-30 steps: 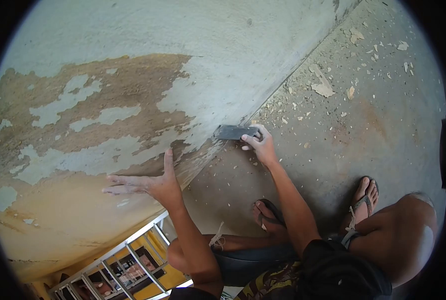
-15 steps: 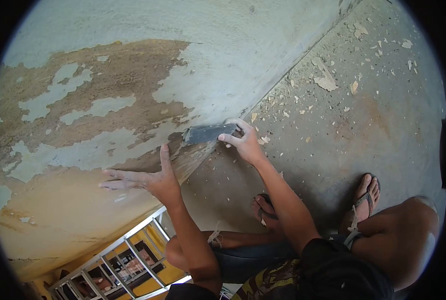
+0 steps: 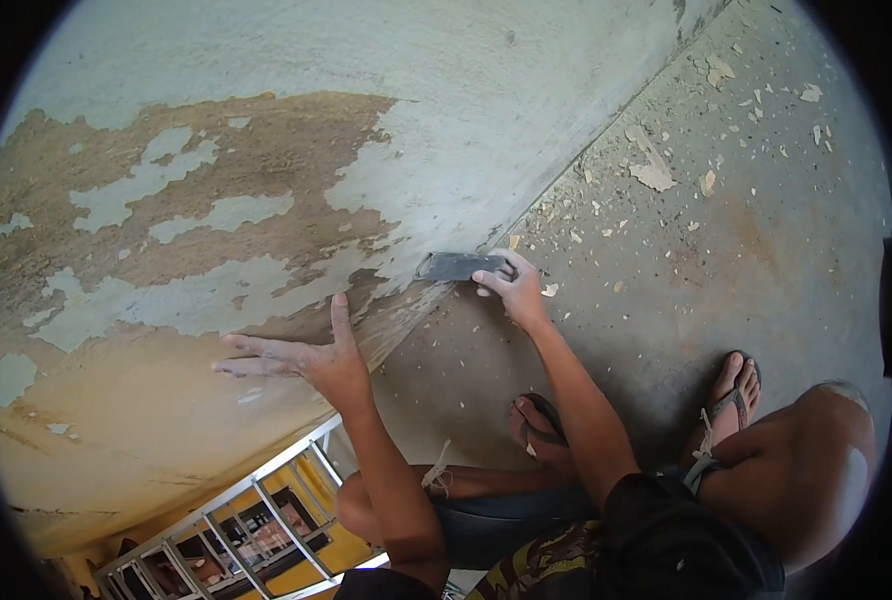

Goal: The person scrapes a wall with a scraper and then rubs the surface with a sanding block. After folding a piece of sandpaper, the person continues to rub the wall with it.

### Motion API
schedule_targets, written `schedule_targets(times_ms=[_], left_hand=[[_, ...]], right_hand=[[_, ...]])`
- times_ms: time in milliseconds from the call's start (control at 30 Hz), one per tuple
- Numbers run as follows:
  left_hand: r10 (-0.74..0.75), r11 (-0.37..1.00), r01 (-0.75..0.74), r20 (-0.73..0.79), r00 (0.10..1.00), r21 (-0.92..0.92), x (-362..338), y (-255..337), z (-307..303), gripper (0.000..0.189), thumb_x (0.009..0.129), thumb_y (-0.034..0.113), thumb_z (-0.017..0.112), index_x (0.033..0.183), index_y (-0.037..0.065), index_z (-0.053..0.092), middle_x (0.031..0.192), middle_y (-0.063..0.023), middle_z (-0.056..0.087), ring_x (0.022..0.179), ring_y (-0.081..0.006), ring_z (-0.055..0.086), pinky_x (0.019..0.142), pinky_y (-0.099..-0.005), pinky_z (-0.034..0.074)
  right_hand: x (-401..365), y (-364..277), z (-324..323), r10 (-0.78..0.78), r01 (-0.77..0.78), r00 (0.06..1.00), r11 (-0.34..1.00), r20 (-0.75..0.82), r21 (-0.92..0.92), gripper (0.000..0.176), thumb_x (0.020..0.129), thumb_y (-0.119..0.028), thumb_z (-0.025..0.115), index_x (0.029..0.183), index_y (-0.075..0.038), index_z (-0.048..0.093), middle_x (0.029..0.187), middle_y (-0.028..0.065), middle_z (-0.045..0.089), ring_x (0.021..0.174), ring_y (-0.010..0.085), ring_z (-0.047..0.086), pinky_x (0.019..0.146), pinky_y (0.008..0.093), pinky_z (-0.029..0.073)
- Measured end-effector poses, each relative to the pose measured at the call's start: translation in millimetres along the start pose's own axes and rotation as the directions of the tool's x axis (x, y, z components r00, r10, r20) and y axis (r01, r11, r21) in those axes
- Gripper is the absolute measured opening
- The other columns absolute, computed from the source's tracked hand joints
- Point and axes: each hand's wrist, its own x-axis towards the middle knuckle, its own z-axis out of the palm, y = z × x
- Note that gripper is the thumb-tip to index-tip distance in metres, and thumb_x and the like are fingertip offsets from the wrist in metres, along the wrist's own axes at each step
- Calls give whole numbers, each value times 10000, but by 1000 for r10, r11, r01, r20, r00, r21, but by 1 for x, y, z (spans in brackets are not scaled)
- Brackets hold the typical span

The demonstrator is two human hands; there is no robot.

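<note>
A flat, dark grey rectangular scraper (image 3: 456, 266) is pinched at its right end between the thumb and fingers of my right hand (image 3: 506, 283). Its far end lies against the lower part of the wall (image 3: 456, 130), close to the floor. My left hand (image 3: 331, 365) is open, thumb up and fingers spread, in front of the wall's yellowish part, and holds nothing. Both hands look dusty. Between them and beyond, pale paint has come away in patches, baring rough brown plaster (image 3: 266, 130).
Paint flakes (image 3: 652, 172) and dust litter the grey floor (image 3: 646, 300) along the wall's foot. A metal ladder (image 3: 256, 490) stands at the lower left. My sandalled feet (image 3: 734, 395) and bent knees are at the lower right.
My right hand has drawn the scraper a little to the right along the wall's base. My left hand appears slightly farther right, still spread, as the view shifts a little.
</note>
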Motion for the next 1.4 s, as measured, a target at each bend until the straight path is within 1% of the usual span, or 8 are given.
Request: schedule_targets(times_ms=[233,433,567,700,1033,1233,1367,1400], left_hand=[[-3,990,1,-15,1000,-142,0,-2,2,1346,675,520,843,1553,108,-90,1540,-293,-249,1436,-488,-171,1130,-649,28],[23,999,-23,-11,1000,22,-1,0,2,1333,683,476,855,1554,113,-87,1544,-282,-249,1446,-465,-159,1155,-607,64],[-24,994,26,11,1000,-107,-3,4,-1,1302,708,432,852,1555,117,-85,1543,-272,-267,1448,-454,-170,1165,-582,51],[-33,999,34,15,999,-37,-3,7,-3,1282,731,409,842,1551,119,-101,1538,-265,-288,1445,-449,-189,1175,-552,72],[29,990,-20,63,998,-142,-1,6,-14,1253,759,411,817,1550,129,-113,1532,-258,-305,1449,-445,-176,1164,-576,81],[27,993,-17,86,996,-118,-2,5,-15,1239,764,433,805,1553,123,-99,1522,-284,-304,1443,-450,-196,1159,-585,80],[-7,992,19,104,995,-122,-1,2,-22,1231,761,485,788,1557,116,-76,1531,-294,-271,1449,-455,-168,1151,-611,55],[-15,993,29,120,993,-117,-3,2,-20,1216,769,516,770,1559,113,-62,1538,-303,-247,1452,-458,-150,1146,-619,46]], right_hand=[[-10,-22,32,-12,20,991,998,134,-60,358,805,-32,766,1115,14,592,991,72,666,842,104,654,664,236,568],[-11,-3,0,16,-19,998,998,-58,-52,344,819,-43,758,1112,14,587,971,65,660,837,109,659,635,232,568],[-14,-24,37,15,-8,993,998,114,-66,351,809,-22,762,1107,22,582,921,48,641,821,106,660,636,242,566],[0,6,-1,-7,6,1000,999,-30,-31,369,795,-39,781,1110,24,599,895,46,653,782,91,638,653,233,538],[4,-5,5,-90,90,996,995,5,-38,387,763,-63,813,1079,38,614,966,68,678,872,91,640,759,225,520],[-18,-48,51,-82,101,994,942,72,-321,385,769,-62,806,1086,40,612,1002,75,682,887,95,647,790,236,522],[1,-9,21,-45,45,999,999,14,24,373,745,-118,837,1045,-3,647,927,13,648,845,77,594,763,215,474],[3,-7,11,-76,74,997,995,-32,-64,360,739,-146,845,1019,-15,660,908,7,635,840,80,574,759,222,461]])
